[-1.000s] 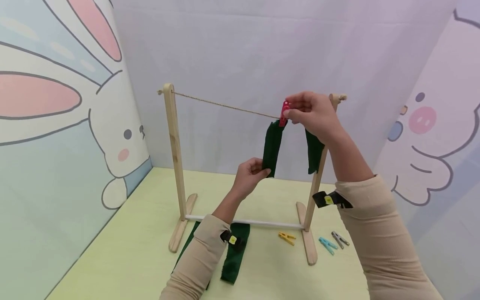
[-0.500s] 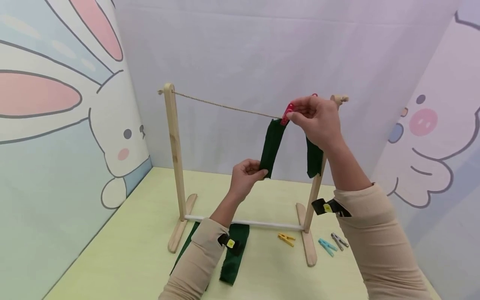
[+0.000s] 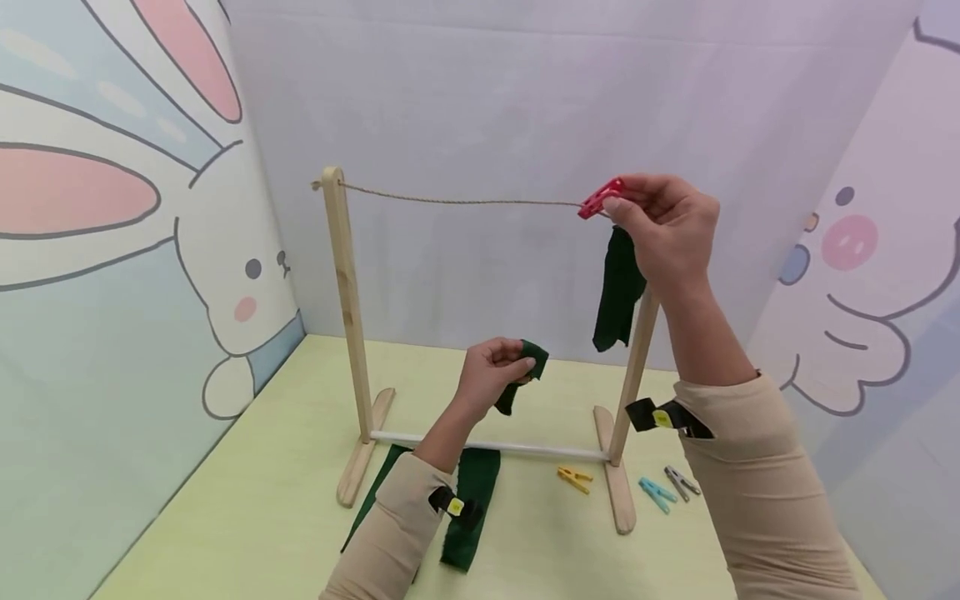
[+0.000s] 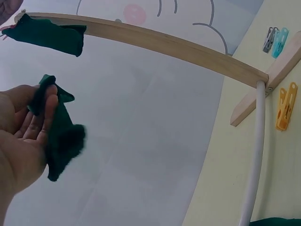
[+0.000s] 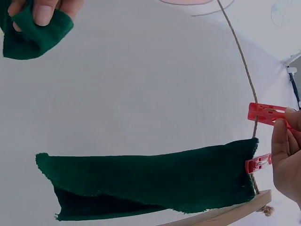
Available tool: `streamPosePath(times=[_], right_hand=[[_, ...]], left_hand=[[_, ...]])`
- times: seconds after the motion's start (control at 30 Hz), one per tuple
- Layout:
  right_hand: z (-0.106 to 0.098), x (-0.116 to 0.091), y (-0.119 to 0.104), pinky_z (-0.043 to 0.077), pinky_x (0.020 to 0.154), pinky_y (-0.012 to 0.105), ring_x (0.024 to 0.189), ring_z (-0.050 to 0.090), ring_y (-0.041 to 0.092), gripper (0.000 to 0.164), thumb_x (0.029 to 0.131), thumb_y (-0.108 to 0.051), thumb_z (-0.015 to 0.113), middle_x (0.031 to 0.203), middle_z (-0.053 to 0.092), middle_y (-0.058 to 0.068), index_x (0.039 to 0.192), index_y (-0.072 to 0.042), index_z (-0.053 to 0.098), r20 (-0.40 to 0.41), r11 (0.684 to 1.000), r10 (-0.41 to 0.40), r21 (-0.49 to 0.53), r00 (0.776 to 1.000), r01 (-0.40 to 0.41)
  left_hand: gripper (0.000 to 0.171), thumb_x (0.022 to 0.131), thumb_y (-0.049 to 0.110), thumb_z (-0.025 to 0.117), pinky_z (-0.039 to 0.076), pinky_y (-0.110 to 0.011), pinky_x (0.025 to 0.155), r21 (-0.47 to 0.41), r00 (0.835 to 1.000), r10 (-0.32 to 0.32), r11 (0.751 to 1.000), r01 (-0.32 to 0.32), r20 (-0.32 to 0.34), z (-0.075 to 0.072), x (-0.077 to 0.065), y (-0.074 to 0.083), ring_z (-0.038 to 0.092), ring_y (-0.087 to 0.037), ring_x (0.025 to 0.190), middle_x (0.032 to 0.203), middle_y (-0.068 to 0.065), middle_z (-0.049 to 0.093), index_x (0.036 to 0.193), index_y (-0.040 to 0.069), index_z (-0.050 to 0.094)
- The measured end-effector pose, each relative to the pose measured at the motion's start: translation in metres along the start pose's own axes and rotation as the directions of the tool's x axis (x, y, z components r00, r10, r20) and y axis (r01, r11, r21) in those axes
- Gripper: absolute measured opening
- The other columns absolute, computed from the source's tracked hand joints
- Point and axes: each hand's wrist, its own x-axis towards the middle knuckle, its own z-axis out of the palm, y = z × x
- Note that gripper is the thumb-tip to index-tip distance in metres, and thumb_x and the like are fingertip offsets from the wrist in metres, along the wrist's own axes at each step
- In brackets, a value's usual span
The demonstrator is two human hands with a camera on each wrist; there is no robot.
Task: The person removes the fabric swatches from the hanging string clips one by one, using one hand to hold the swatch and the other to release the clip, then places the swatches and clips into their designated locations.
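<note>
My left hand pinches a crumpled strip of dark green cloth below the rope, with the strip's ends drooping from the fingers. My right hand pinches a red clothespin whose nose end lies over the rope. In the right wrist view no cloth shows under this clothespin. Beside it, toward the right post, another green cloth strip hangs from the rope. A second red clothespin grips that strip's top edge; in the head view my right hand hides it.
The rope spans a wooden stand with a left post, a right post and a white lower bar. More green cloth lies in front. Yellow, light blue and grey clothespins lie at the right.
The left hand's cloth has come off the rope and down, now folded in the fingers. My right hand moved right and up with the red clothespin; the rope sags less.
</note>
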Motion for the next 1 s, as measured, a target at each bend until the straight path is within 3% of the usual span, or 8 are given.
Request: streamPosePath(times=[0.13, 0.33, 0.5, 0.7, 1.0], right_hand=[[-0.001, 0.001, -0.006, 0.049, 0.067, 0.02, 0.068, 0.061, 0.017, 0.014, 0.08, 0.001, 0.07, 0.085, 0.068, 0.011, 0.093, 0.007, 0.07, -0.023, 0.999, -0.01, 0.034, 1.0, 0.011], [-0.012, 0.005, -0.016, 0.049, 0.068, 0.02, 0.068, 0.061, 0.019, 0.015, 0.078, 0.006, 0.071, 0.084, 0.068, 0.013, 0.092, 0.008, 0.069, -0.027, 0.987, 0.037, 0.157, 0.999, -0.032], [-0.024, 0.001, -0.018, 0.049, 0.069, 0.019, 0.072, 0.061, 0.02, 0.018, 0.078, 0.006, 0.07, 0.085, 0.068, 0.011, 0.095, 0.009, 0.069, 0.016, 0.994, 0.029, 0.104, 0.999, -0.03], [-0.04, -0.017, -0.017, 0.049, 0.071, 0.019, 0.075, 0.06, 0.021, 0.023, 0.078, 0.008, 0.069, 0.088, 0.067, 0.012, 0.101, 0.01, 0.067, 0.026, 0.986, 0.074, 0.147, 0.997, -0.077], [-0.061, -0.049, -0.008, 0.049, 0.071, 0.018, 0.077, 0.06, 0.02, 0.026, 0.079, 0.011, 0.066, 0.091, 0.067, 0.013, 0.105, 0.013, 0.063, 0.019, 0.972, 0.137, 0.192, 0.99, -0.138]], left_hand=[[0.025, 0.084, -0.005, 0.064, 0.054, -0.035, 0.069, 0.02, 0.999, -0.035, 0.999, 0.035, 0.0, -0.002, -0.007, 0.0, 0.065, -0.016, 0.075, 0.086, -0.011, 0.061, 0.107, -0.012, 0.059], [0.025, 0.084, -0.006, 0.064, 0.054, -0.036, 0.07, 0.049, 0.998, -0.059, 0.997, 0.059, 0.007, -0.002, -0.014, 0.003, 0.064, -0.016, 0.075, 0.086, -0.01, 0.061, 0.108, -0.011, 0.059], [0.026, 0.085, -0.003, 0.063, 0.054, -0.033, 0.07, 0.065, 0.994, -0.106, 0.992, 0.106, 0.001, -0.003, -0.021, 0.005, 0.063, -0.015, 0.075, 0.086, -0.01, 0.059, 0.11, -0.009, 0.059], [0.028, 0.086, -0.002, 0.063, 0.053, -0.032, 0.07, 0.079, 0.987, -0.162, 0.984, 0.161, 0.003, -0.002, -0.034, 0.001, 0.063, -0.015, 0.078, 0.089, -0.009, 0.061, 0.113, -0.009, 0.059], [0.027, 0.088, -0.001, 0.059, 0.046, -0.028, 0.062, 0.124, 0.986, -0.166, 0.978, 0.166, -0.007, -0.004, -0.049, -0.018, 0.057, -0.013, 0.074, 0.09, -0.008, 0.062, 0.114, -0.007, 0.059]])
